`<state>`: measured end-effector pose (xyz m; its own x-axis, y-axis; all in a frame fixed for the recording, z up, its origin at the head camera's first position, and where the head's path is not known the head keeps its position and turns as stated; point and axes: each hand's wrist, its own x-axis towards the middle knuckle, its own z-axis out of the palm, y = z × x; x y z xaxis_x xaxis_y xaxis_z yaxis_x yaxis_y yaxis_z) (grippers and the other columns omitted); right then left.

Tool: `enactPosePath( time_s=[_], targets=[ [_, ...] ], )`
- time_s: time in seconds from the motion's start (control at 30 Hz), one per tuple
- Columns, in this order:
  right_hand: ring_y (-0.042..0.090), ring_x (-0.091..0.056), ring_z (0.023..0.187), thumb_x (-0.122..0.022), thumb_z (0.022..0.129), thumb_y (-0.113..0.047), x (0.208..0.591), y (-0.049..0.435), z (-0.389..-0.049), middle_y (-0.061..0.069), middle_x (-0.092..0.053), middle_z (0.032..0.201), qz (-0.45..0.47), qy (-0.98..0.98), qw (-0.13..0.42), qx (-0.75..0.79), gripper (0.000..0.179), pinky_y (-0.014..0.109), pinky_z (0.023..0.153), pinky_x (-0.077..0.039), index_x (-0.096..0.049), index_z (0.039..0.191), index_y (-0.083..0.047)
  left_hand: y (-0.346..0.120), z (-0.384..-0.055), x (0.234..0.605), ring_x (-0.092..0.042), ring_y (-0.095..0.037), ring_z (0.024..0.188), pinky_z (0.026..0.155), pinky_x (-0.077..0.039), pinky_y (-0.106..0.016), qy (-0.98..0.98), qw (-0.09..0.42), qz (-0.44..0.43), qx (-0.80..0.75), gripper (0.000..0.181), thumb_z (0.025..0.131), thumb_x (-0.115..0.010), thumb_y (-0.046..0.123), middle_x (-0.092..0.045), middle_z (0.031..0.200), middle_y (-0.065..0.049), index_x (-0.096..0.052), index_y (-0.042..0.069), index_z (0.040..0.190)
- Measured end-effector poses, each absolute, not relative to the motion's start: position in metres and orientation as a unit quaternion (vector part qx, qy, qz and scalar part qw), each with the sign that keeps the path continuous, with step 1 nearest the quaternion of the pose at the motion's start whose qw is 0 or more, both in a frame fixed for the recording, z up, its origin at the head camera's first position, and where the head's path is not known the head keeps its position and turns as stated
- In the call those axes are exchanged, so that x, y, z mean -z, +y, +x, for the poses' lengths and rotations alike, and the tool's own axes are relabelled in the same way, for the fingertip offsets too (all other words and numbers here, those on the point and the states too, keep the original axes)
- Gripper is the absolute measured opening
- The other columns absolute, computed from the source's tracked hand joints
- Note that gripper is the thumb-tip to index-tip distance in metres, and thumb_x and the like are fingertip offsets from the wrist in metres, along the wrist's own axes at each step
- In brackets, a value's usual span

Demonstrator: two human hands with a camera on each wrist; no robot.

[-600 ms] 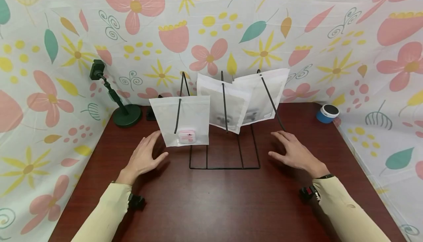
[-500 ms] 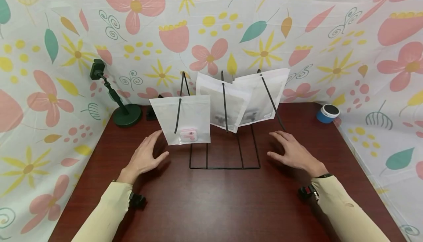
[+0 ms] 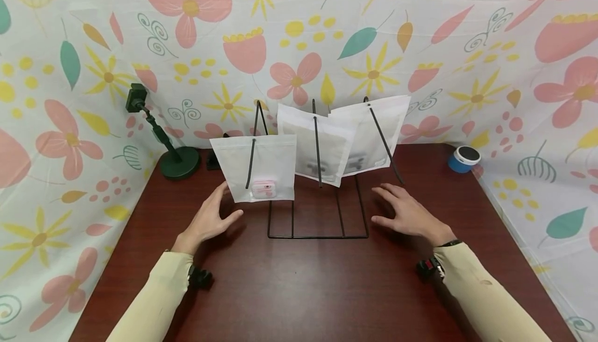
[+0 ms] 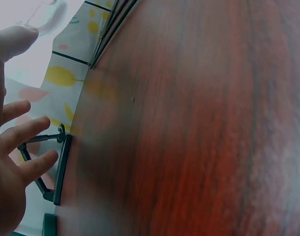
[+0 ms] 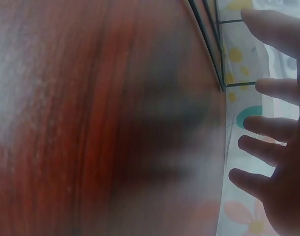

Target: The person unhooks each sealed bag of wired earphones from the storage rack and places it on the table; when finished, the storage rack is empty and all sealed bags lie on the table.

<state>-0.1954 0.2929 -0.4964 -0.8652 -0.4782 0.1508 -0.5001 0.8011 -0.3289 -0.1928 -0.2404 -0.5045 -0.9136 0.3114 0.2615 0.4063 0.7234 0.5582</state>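
Three white pouches hang from the prongs of a black wire rack (image 3: 317, 237). In the left pouch (image 3: 275, 160) a small pink-and-white item (image 3: 263, 189) shows through at the bottom. The middle pouch (image 3: 303, 145) and the right pouch (image 3: 362, 142) overlap, with dark shapes inside. My left hand (image 3: 205, 222) is spread beside the left pouch, fingers apart and holding nothing; whether a fingertip touches the pouch, I cannot tell. My right hand (image 3: 411, 215) hovers right of the rack's base, fingers extended, holding nothing. The left wrist view and right wrist view both show spread fingers.
A dark green stand (image 3: 179, 163) with a jointed arm is at the back left, near a small black object (image 3: 212, 160). A blue-and-white round container (image 3: 463, 159) sits at the back right. Flower-patterned cloth (image 3: 299, 30) borders the dark wooden table (image 3: 299, 300).
Both hands have shifted slightly inward, toward each other. The left pouch's lower edge has swung up a little, and the middle pouch has swayed slightly.
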Motion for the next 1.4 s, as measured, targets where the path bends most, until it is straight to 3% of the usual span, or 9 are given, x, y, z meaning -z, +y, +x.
enactPosePath(
  time_s=[0.3, 0.63, 0.8, 1.03, 1.4],
  targets=[
    [0.044, -0.036, 0.136, -0.072, 0.082, -0.054, 0.499, 0.285, -0.201, 0.026, -0.039, 0.147, 0.273, -0.947, 0.023, -0.167, 0.081, 0.061, 0.105, -0.035, -0.046, 0.145, -0.01, -0.237, -0.201, 0.506, -0.053, -0.031, 0.126, 0.102, -0.045, -0.053, -0.884, 0.079, -0.215, 0.407, 0.089, 0.085, -0.076, 0.026, -0.049, 0.141, -0.014, -0.02, 0.02, 0.154],
    [0.044, -0.034, 0.138, -0.072, 0.081, -0.055, 0.502, 0.281, -0.204, 0.026, -0.038, 0.148, 0.275, -0.948, 0.012, -0.161, 0.081, 0.061, 0.107, -0.033, -0.047, 0.144, -0.01, -0.232, -0.206, 0.508, -0.058, -0.033, 0.12, 0.097, -0.048, -0.054, -0.855, 0.089, -0.238, 0.452, 0.084, 0.085, -0.075, 0.014, -0.054, 0.138, -0.017, -0.023, 0.019, 0.151],
    [0.044, -0.033, 0.138, -0.072, 0.081, -0.056, 0.504, 0.279, -0.207, 0.026, -0.037, 0.149, 0.279, -0.947, 0.013, -0.159, 0.082, 0.061, 0.107, -0.033, -0.047, 0.144, -0.01, -0.227, -0.206, 0.506, -0.059, -0.037, 0.118, 0.094, -0.05, -0.055, -0.85, 0.095, -0.232, 0.463, 0.082, 0.084, -0.075, 0.006, -0.056, 0.134, -0.023, -0.025, 0.011, 0.149],
    [0.044, -0.031, 0.139, -0.07, 0.082, -0.058, 0.502, 0.278, -0.208, 0.026, -0.035, 0.15, 0.279, -0.947, -0.004, -0.163, 0.082, 0.061, 0.108, -0.031, -0.045, 0.146, -0.012, -0.211, -0.19, 0.472, -0.063, -0.039, 0.109, 0.088, -0.053, -0.053, -0.846, 0.092, -0.22, 0.476, 0.07, 0.083, -0.073, -0.001, -0.062, 0.12, -0.03, -0.031, -0.007, 0.139],
    [0.043, -0.031, 0.14, -0.069, 0.082, -0.058, 0.503, 0.275, -0.208, 0.026, -0.035, 0.15, 0.279, -0.947, -0.011, -0.156, 0.082, 0.061, 0.109, -0.03, -0.045, 0.146, -0.014, -0.207, -0.196, 0.473, -0.062, -0.041, 0.111, 0.089, -0.052, -0.055, -0.821, 0.087, -0.233, 0.514, 0.065, 0.086, -0.071, 0.0, -0.061, 0.123, -0.031, -0.033, -0.005, 0.138]
  ],
)
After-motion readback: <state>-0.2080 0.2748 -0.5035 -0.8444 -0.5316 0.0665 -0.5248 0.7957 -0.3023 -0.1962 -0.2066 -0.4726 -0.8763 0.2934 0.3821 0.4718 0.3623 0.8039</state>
